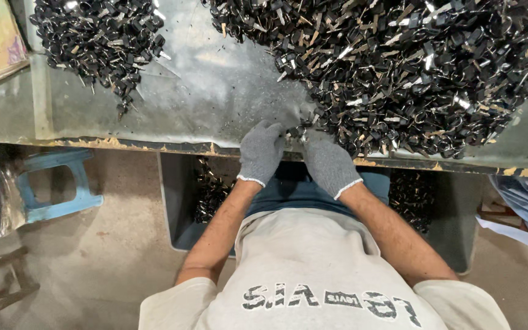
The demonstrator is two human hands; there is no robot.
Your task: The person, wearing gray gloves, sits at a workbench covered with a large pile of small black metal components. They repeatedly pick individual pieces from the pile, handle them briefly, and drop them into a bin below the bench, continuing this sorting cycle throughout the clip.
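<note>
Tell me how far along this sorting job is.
Done, it seems: a small pile of black parts lies apart at the table's left, and more sit in the bin under the table edge. In hand: the gloved left hand and right hand work one piece together. Left: the big pile, by far the largest.

Grey metal table [215,91] under two black-part heaps [410,67]

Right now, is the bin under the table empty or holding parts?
Holding parts: dark pieces lie inside the bin on both sides of the person's lap.
</note>
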